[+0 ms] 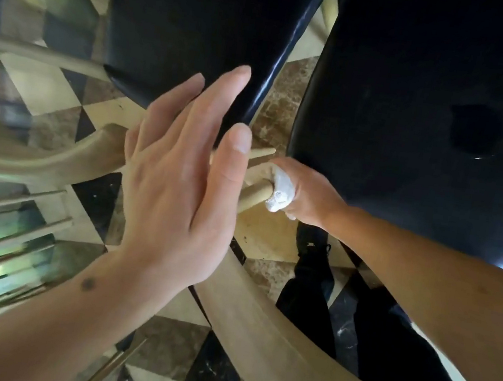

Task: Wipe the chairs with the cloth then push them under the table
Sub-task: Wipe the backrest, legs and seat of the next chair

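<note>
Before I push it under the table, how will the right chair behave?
The right chair probably slides easily: the tiled floor looks polished. Its slim wooden backrest suggests moderate weight, so it may tip if pushed high.

Dim, wide-angle warped edges, motion blur at left, glare streaks on dark seats (202,22).

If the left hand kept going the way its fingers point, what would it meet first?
Probably the black seat of the left chair: the open left hand points up-frame towards it. Depth is unclear, so it might pass above.
</note>
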Motion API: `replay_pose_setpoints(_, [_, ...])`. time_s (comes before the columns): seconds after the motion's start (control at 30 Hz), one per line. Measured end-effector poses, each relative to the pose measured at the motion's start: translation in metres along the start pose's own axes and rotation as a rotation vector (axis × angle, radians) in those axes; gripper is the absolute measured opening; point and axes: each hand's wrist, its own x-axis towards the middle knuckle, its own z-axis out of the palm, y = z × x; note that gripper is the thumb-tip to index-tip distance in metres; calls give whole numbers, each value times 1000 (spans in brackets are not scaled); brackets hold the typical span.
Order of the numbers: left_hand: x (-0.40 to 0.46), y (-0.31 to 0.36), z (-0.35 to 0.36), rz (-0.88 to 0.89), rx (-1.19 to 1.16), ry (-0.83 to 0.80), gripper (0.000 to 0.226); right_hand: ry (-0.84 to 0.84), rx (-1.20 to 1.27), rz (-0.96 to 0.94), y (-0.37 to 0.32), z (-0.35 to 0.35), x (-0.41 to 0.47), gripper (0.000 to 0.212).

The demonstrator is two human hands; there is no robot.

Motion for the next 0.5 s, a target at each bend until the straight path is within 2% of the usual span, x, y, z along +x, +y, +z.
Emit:
replay_pose_setpoints(0.07, [1,0,-1,5,26,-7,52,14,-10,3,-4,3,3,64])
replay_pose_setpoints(0.17, [1,2,-2,-6,41,-15,53,0,-84,-59,-17,4,1,47])
replay_pose_setpoints(0.3, [2,4,-3,-59,55,-32,53,83,-64,-301,-55,0,-16,44])
replay_pose_setpoints(0.4, [2,6,-5,-88,73,-48,53,134,-33,-496,-98,0,-34,31])
replay_pose_setpoints(0.5, [2,7,-7,-87,84,-72,54,181,20,-583,-114,1,-41,24])
